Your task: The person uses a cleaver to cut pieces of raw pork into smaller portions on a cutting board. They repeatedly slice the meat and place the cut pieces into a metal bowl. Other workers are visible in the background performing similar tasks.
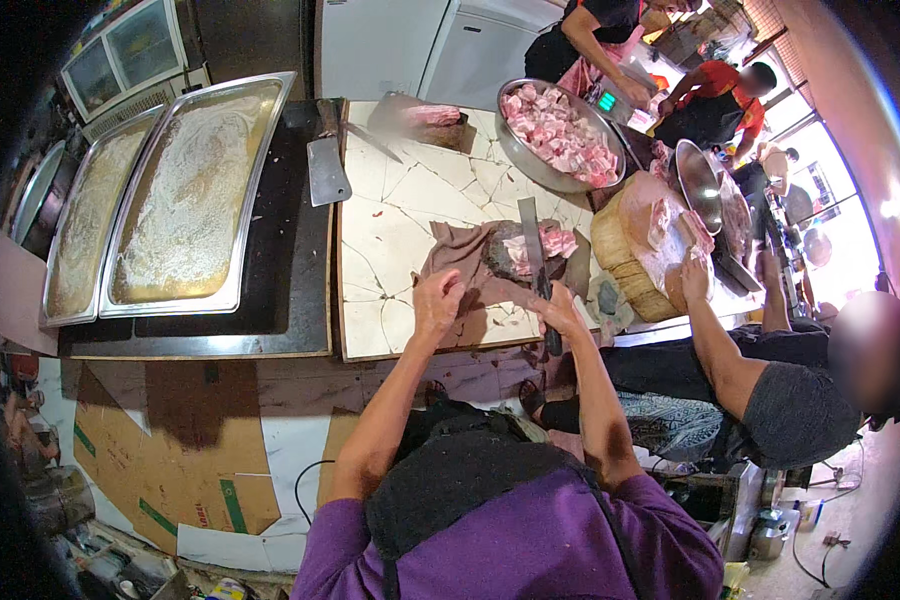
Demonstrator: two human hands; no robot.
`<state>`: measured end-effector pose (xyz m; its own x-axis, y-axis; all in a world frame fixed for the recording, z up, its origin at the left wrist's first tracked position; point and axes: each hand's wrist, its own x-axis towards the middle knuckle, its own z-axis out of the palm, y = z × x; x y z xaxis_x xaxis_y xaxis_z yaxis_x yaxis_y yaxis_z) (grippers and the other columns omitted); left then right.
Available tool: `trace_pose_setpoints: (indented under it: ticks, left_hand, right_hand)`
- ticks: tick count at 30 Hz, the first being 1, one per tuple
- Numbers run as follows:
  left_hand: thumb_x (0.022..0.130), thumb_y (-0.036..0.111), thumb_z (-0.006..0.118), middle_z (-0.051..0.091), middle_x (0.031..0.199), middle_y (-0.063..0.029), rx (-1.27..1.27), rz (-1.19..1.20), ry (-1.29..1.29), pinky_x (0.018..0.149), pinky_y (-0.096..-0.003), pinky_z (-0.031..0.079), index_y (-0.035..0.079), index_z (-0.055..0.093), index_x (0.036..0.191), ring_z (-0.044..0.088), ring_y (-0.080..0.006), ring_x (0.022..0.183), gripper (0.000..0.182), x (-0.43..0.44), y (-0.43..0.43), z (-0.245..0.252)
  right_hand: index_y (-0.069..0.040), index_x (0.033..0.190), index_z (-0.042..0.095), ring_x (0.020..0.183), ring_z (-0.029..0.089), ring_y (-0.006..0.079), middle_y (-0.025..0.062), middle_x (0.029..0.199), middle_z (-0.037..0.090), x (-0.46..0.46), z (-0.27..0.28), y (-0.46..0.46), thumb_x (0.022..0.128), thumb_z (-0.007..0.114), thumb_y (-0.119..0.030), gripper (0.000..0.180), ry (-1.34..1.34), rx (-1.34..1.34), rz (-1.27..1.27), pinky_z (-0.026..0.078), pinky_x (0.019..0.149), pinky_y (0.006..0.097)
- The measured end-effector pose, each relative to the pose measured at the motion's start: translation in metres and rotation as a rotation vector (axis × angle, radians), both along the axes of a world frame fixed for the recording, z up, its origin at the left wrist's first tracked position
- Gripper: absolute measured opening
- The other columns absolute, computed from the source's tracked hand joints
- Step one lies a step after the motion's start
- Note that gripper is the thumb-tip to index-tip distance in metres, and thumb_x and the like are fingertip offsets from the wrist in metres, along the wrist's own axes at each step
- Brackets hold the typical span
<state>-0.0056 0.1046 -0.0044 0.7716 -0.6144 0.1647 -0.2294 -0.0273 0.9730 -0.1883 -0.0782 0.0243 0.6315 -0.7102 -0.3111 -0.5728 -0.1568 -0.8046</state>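
Note:
My right hand (pixel 559 311) grips the black handle of a long, broad-bladed knife (pixel 530 232). Its blade points away from me across a small dark chopping block (pixel 498 251). Pale pink raw meat pieces (pixel 559 240) lie on the block, on both sides of the blade, which partly hides them. My left hand (pixel 436 304) hovers by the table's front edge, fingers curled, with nothing visible in it. Just beyond it, a crumpled brown cloth (pixel 454 259) spreads under and beside the block. All this is on a table of cracked white tile (pixel 382 262).
A steel bowl of cut meat (pixel 559 135) stands at the back right. Left lie a cleaver (pixel 328 171), a second knife (pixel 375 142) and two metal trays (pixel 195 195). On the right, a co-worker's hand (pixel 696 279) touches meat on a thick wooden block (pixel 630 247).

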Motion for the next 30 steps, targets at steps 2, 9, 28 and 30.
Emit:
trace_pose_setpoints:
  ticks: [2, 9, 28, 30]
  left_hand:
    - [0.075, 0.020, 0.063, 0.065, 0.093, -0.0165, -0.018, -0.044, -0.117, 0.075, -0.0349, 0.049, 0.001, 0.064, 0.100, 0.063, -0.0286, 0.083, 0.032, -0.004, -0.023, 0.000]
    - [0.075, 0.022, 0.063, 0.062, 0.099, -0.0171, -0.176, -0.153, -0.292, 0.082, -0.0397, 0.046, 0.004, 0.063, 0.102, 0.058, -0.0338, 0.094, 0.033, -0.023, -0.106, 0.002]
    - [0.073, 0.018, 0.065, 0.066, 0.097, -0.0133, -0.052, 0.068, 0.154, 0.077, -0.0296, 0.048, 0.001, 0.063, 0.108, 0.062, -0.0186, 0.085, 0.039, 0.007, -0.071, 0.010]
    - [0.072, 0.019, 0.066, 0.065, 0.098, -0.0133, 0.018, 0.007, 0.102, 0.080, -0.0306, 0.048, 0.002, 0.063, 0.108, 0.062, -0.0194, 0.088, 0.040, 0.000, -0.063, 0.015]
  right_hand:
    - [-0.001, 0.088, 0.048, 0.042, 0.049, 0.0132, 0.0046, 0.061, 0.051, -0.003, 0.015, 0.007, 0.077, 0.063, -0.013, 0.022, -0.030, 0.108, -0.088, 0.043, 0.038, 0.0284]
    - [-0.005, 0.094, 0.044, 0.048, 0.052, 0.0134, 0.0047, 0.064, 0.050, -0.014, 0.022, 0.031, 0.089, 0.055, -0.020, 0.020, -0.108, 0.237, -0.189, 0.047, 0.040, 0.0302]
    - [0.000, 0.079, 0.052, 0.072, 0.059, 0.0271, 0.0143, 0.070, 0.057, 0.015, 0.200, 0.057, 0.088, 0.047, -0.018, 0.021, -0.285, -0.881, -0.617, 0.048, 0.061, 0.0399]
    - [-0.001, 0.091, 0.054, 0.075, 0.060, 0.0347, 0.0212, 0.082, 0.062, 0.023, 0.113, 0.052, 0.085, 0.054, -0.023, 0.023, 0.673, -1.066, 0.063, 0.047, 0.069, 0.0492]
